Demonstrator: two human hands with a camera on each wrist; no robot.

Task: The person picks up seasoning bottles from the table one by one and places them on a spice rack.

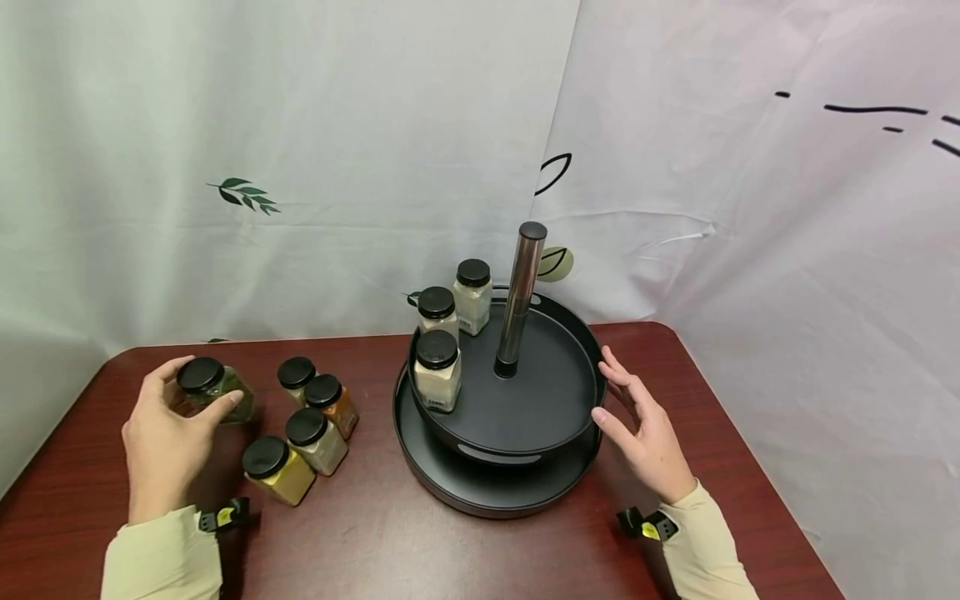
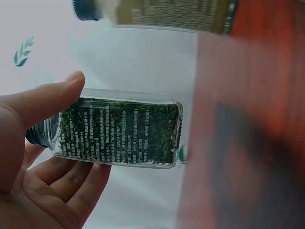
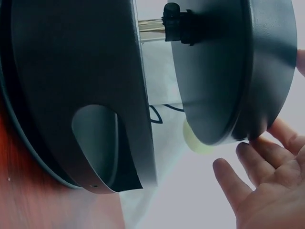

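Note:
In the head view my left hand (image 1: 168,446) grips a glass spice jar of green flakes (image 1: 231,390) with a black lid, over the table's left side. The left wrist view shows that jar (image 2: 119,133) lying sideways in the picture, thumb on one face and fingers opposite. My right hand (image 1: 651,433) is at the right rim of the upper tray (image 1: 547,383) of a black two-tier rack. Its fingers are extended and fingertips touch the outer wall in the right wrist view. Three jars of pale powder, including the front one (image 1: 437,383), stand on that tray's left side.
Several more spice jars sit right of my left hand, among them a yellow one (image 1: 283,479) and an orange one (image 1: 343,412). A metal post (image 1: 519,300) rises from the rack. Its wider lower tray (image 1: 502,496) rests on the red-brown table (image 1: 352,542). White curtains (image 1: 337,125) hang behind.

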